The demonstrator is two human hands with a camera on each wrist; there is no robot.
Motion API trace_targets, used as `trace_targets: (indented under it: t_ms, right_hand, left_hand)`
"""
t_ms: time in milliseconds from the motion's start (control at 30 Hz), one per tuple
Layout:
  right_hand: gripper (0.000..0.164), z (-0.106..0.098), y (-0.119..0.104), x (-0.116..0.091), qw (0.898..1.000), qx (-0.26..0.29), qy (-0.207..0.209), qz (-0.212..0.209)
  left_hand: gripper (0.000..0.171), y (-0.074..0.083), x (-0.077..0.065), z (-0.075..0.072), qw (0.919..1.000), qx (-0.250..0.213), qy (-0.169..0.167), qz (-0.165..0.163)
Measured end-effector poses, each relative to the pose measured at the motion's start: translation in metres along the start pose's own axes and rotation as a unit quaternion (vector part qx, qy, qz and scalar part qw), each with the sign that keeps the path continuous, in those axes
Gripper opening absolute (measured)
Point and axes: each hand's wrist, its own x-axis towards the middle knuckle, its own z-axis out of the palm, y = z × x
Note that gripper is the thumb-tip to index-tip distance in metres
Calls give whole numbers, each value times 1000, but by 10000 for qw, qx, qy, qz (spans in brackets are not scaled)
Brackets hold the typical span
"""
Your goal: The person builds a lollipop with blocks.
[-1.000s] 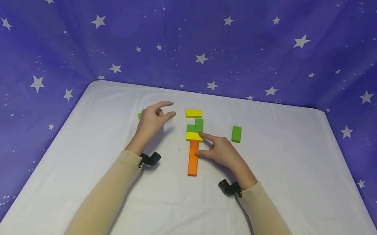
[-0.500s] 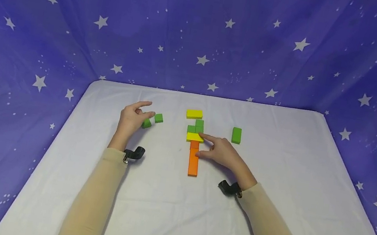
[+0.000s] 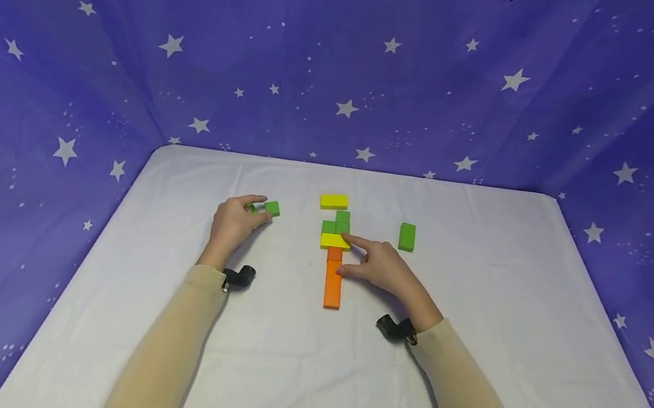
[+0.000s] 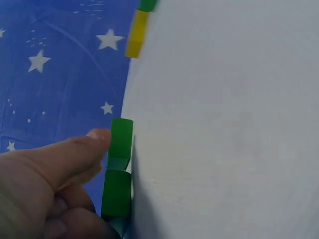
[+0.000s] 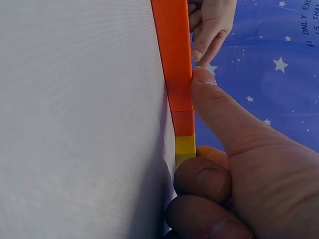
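Note:
My left hand (image 3: 233, 223) is at two small green blocks on the left of the table. Its thumb and index finger straddle the near edge of one green cube (image 3: 272, 208); the thumb tip meets that cube's upper edge in the left wrist view. The other green block (image 4: 117, 194) is partly behind the fingers. In the middle lies a row: a long orange block (image 3: 332, 293), a small orange cube (image 3: 334, 254), a yellow block (image 3: 330, 241) and several green cubes (image 3: 343, 217). My right hand (image 3: 384, 266) rests beside it, index fingertip at the yellow block, thumb on the long orange block.
A second yellow block (image 3: 334, 202) lies behind the row. To the right is a longer green block (image 3: 407, 237). White cloth (image 3: 284, 384) covers the table, and a blue star-patterned curtain (image 3: 303, 34) hangs around its back and sides.
My left hand has moved left from near the row to the green blocks, then lowered, and its thumb and index finger have drawn closer together. My right hand has stayed in place.

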Motion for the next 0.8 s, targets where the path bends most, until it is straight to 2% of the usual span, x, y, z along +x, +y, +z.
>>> trace_targets:
  t_ms: [233,400,800]
  right_hand:
    - [86,2,2,1,10000,-48,-3,17]
    - [86,2,1,0,10000,-27,-5,48]
    - [85,3,-2,-1,10000,-48,57,63]
  left_hand:
    - [45,0,-2,3,9995,135,170,-240]
    - [41,-1,-2,3,9993,108,243,-244]
    - [40,-2,-3,4,9987,417,261,-114]
